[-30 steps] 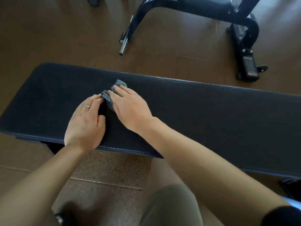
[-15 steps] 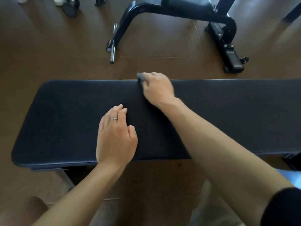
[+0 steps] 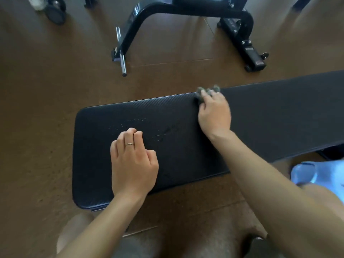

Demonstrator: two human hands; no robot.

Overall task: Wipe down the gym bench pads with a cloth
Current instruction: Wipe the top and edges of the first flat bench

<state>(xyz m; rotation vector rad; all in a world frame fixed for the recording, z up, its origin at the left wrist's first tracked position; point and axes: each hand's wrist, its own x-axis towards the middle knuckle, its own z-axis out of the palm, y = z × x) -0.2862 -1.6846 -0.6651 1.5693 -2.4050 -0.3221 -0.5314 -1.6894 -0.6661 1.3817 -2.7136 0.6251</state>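
A long black bench pad (image 3: 186, 131) runs across the view, its left end rounded. My right hand (image 3: 214, 113) presses a small grey cloth (image 3: 202, 91) against the pad's far edge; only the cloth's bunched tip shows past the fingers. My left hand (image 3: 133, 161), with a ring on one finger, rests on the near left part of the pad with its fingers curled under and nothing in it. Faint wet streaks mark the pad between the hands.
A black metal machine frame (image 3: 186, 10) with a chrome peg (image 3: 122, 62) stands on the brown floor beyond the bench. A dumbbell (image 3: 55, 13) lies at the top left. A blue slipper (image 3: 309, 173) is at the right, under the bench edge.
My right hand has slid the cloth from the middle of the pad to its far edge and further right. My left hand let go of the cloth and stays on the pad. The view shifted.
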